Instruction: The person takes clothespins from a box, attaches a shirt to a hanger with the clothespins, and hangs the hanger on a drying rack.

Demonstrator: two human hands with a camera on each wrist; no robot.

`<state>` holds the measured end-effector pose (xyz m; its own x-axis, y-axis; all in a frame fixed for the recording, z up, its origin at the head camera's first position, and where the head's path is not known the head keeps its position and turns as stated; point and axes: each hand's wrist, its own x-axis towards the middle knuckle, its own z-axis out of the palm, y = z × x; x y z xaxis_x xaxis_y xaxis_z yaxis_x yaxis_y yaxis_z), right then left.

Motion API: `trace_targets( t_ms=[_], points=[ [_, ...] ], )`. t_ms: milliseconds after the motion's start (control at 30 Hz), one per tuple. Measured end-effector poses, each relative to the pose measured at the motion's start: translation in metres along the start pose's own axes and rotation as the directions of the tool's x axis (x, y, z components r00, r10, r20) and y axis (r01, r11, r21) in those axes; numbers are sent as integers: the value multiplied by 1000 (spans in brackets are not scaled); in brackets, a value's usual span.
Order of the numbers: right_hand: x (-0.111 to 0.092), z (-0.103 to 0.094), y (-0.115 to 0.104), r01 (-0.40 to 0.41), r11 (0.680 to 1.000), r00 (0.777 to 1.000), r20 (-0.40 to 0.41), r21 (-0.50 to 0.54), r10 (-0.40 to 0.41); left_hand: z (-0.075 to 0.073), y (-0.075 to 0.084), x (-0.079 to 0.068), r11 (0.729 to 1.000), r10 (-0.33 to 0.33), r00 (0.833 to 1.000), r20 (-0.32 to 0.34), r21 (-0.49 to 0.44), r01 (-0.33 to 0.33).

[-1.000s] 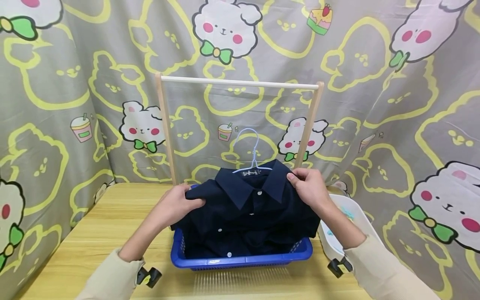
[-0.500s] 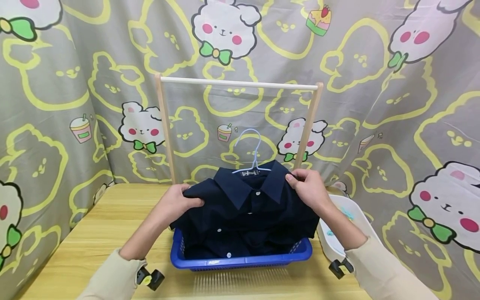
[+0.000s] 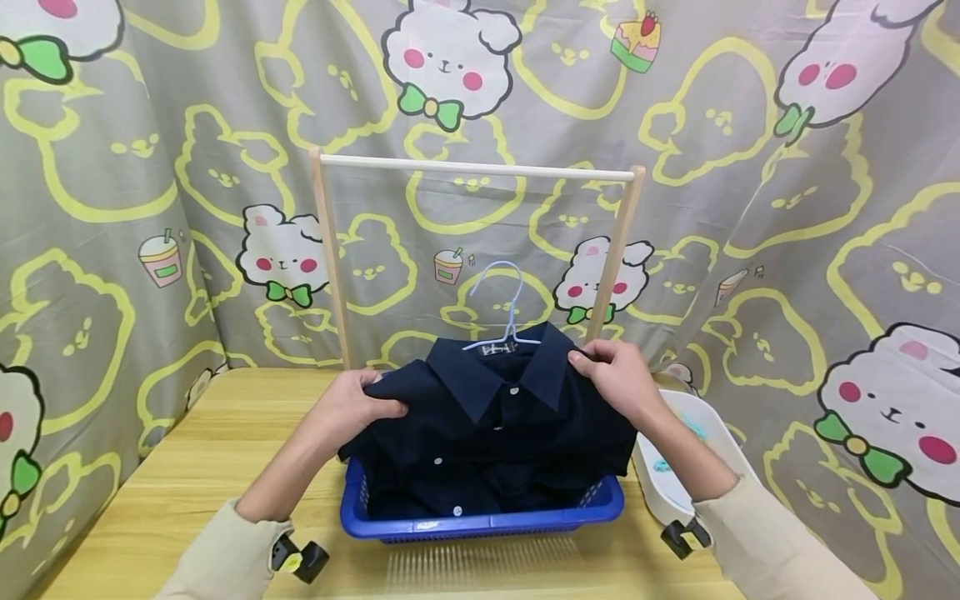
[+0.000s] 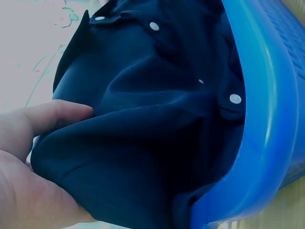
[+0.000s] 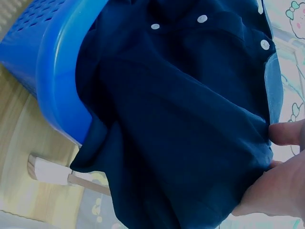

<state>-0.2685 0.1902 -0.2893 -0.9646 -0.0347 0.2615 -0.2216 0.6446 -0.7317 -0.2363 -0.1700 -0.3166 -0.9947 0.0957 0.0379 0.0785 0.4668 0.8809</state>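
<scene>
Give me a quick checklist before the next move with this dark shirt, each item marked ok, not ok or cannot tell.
1. Left hand grips the shirt: ok.
2. Right hand grips it beside the collar: ok.
3. Hanger has its hook exposed above the collar: ok.
4. Hanger ends seated evenly: cannot tell, cloth hides them.
5. Shirt clear of the basket: not ok, its lower part is inside.

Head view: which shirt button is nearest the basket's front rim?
The lowest white button, just above the blue basket's front rim; the other visible buttons sit higher on the dark shirt.
</scene>
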Motion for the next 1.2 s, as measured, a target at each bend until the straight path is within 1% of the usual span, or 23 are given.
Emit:
trace_targets(
  t_ms=[167, 400, 567, 800, 933, 1033, 1200],
  points=[
    [0, 0, -1, -1, 1000, 1000, 15, -7, 1, -1, 0, -1, 1000, -4, 1000, -10, -30, 3],
    [0, 0, 0, 24, 999, 999, 25, -26, -24, 0, -2, -1, 1000, -8, 998, -55, -23, 6],
    [-1, -2, 0, 32, 999, 999, 30, -35, -31, 1, -5, 0, 1000, 5, 997, -83, -26, -8],
    [-2, -6, -1, 26, 999, 1000, 11, -41, -26, -1, -5, 0, 1000, -7, 998, -65, -30, 5],
    [-1, -7, -1, 25, 999, 1000, 12, -41, -25, -1, -5, 0, 1000, -7, 997, -75, -29, 5],
    [-1, -9, 1, 32, 998, 999, 9, -60, -31, 0, -5, 0, 1000, 0, 996, -88, -31, -2],
    [0, -15, 1, 34, 995, 999, -4, -94, -34, 1, -5, 0, 999, 1, 996, -90, -41, -5]
  ],
)
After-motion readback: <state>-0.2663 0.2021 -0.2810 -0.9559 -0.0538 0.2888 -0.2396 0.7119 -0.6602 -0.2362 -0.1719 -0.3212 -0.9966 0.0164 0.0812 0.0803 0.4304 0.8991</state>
